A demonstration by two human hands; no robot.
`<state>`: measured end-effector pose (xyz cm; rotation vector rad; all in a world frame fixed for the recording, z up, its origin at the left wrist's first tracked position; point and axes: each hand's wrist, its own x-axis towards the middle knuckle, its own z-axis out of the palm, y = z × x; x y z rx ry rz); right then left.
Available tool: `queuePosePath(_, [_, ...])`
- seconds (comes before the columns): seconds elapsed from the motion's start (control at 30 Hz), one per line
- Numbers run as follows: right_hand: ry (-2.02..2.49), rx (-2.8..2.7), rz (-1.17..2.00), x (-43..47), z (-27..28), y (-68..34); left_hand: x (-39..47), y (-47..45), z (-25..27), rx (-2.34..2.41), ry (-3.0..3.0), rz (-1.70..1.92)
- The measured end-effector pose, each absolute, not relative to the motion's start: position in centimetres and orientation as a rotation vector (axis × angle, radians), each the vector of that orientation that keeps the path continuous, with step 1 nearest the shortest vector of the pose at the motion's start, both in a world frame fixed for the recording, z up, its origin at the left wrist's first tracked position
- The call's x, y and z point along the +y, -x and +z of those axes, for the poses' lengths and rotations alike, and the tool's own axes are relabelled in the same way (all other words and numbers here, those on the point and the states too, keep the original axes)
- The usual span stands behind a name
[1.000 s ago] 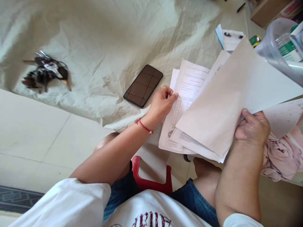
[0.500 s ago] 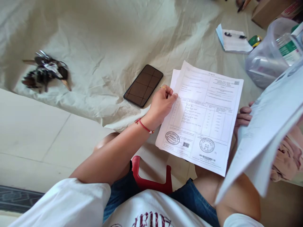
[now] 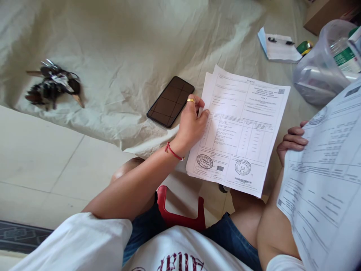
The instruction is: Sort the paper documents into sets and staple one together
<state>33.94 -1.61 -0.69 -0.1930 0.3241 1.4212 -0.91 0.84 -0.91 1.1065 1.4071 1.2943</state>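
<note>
My left hand (image 3: 193,118) pinches the left edge of a printed form (image 3: 239,131) between thumb and fingers. Round stamps and a barcode mark its lower part, and another sheet peeks out behind its left edge. Off to the right, my right hand (image 3: 291,141) has its fingers wrapped over the edge of other printed sheets (image 3: 318,188), which slope down towards my right arm; its thumb is hidden. A dark phone (image 3: 170,101) lies just beyond my left hand, on the cloth-like cover.
A bunch of keys (image 3: 58,83) lies at the left of the beige cover (image 3: 118,56). At the right are a notepad (image 3: 282,47), a tape measure (image 3: 304,48), a translucent bin (image 3: 313,79) holding containers, and a cardboard box (image 3: 324,17). A red stool (image 3: 180,220) shows between my legs.
The sheets in my right hand have swung over to the right and now show their printed face. The form in my left hand has shifted slightly upward.
</note>
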Motion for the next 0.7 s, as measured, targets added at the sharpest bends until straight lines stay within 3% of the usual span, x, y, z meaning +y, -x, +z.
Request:
queuePosePath(0.23, [0.236, 0.221, 1.523, -1.4, 0.3, -34.0, 0.4, 1.0, -0.4, 1.426, -1.097, 1.266])
queuePosePath(0.7, [0.311, 0.132, 1.437, -1.0, -0.4, -33.9, 0.4, 1.1, 0.3, 1.439, -1.249, 1.182])
